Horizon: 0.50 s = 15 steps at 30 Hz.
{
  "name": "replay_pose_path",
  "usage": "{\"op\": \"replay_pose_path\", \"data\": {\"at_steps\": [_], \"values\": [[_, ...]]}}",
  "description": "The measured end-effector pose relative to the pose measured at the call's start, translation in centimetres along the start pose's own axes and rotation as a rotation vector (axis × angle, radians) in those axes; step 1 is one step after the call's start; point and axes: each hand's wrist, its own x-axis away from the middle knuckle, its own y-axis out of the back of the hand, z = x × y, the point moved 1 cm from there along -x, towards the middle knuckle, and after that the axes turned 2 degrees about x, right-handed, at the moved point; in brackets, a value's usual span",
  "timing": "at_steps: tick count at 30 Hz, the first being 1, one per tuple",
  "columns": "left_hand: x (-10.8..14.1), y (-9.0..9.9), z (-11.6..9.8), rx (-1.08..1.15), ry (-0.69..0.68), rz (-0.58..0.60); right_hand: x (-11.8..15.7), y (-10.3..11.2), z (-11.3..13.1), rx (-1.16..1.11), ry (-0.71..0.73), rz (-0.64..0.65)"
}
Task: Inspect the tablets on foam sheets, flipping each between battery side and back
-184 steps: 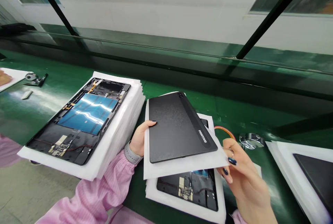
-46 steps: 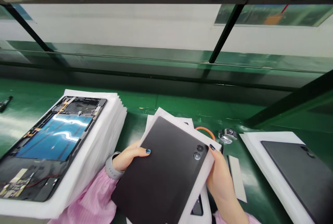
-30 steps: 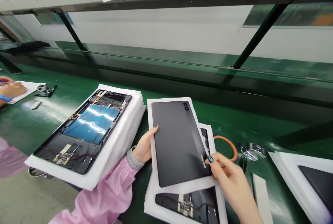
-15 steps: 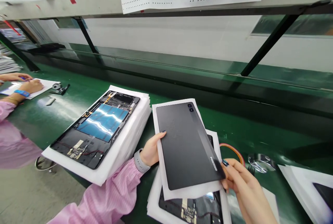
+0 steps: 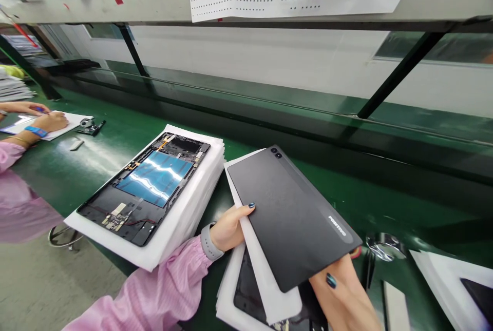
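A dark grey tablet back cover (image 5: 285, 213) with two camera holes and white lettering is held tilted, its outer face up. My left hand (image 5: 231, 226) grips its left edge together with a white foam sheet (image 5: 265, 274), thumb on top. Under the lower right part of the cover, my right hand (image 5: 342, 290) holds it from below; most of its fingers are hidden. Below both lies a stack of white foam sheets (image 5: 227, 300) bearing an opened tablet (image 5: 246, 285), partly covered. To the left, another opened tablet (image 5: 123, 208) with a blue battery (image 5: 156, 177) rests on a thick foam stack (image 5: 192, 213).
A co-worker's hand (image 5: 52, 121) writes on paper at the far left. A roll of clear tape (image 5: 385, 246), a pale bar (image 5: 396, 308) and another foam stack (image 5: 439, 274) lie on the right. Across the back runs an overhead shelf (image 5: 154, 5).
The back cover has turned and slid rightward off the foam sheet, baring the sheet's left side. My right hand has moved from the cover's corner to underneath it.
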Motion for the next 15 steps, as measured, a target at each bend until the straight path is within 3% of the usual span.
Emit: {"op": "replay_pose_path", "data": {"at_steps": [5, 10, 13, 15], "values": [[0.1, 0.0, 0.4, 0.017, 0.04, 0.09, -0.9, 0.1, 0.0, -0.032, -0.003, -0.081], [0.2, 0.7, 0.3, 0.048, 0.123, 0.128, -1.1, 0.8, 1.8, -0.029, 0.194, -0.251], [0.2, 0.8, 0.2, 0.074, 0.124, 0.166, 0.3, 1.3, 1.7, 0.246, 0.379, -0.43], [0.2, 0.5, 0.1, 0.085, 0.111, 0.194, 1.1, 1.4, 0.9, 0.464, 0.435, -0.44]]}}
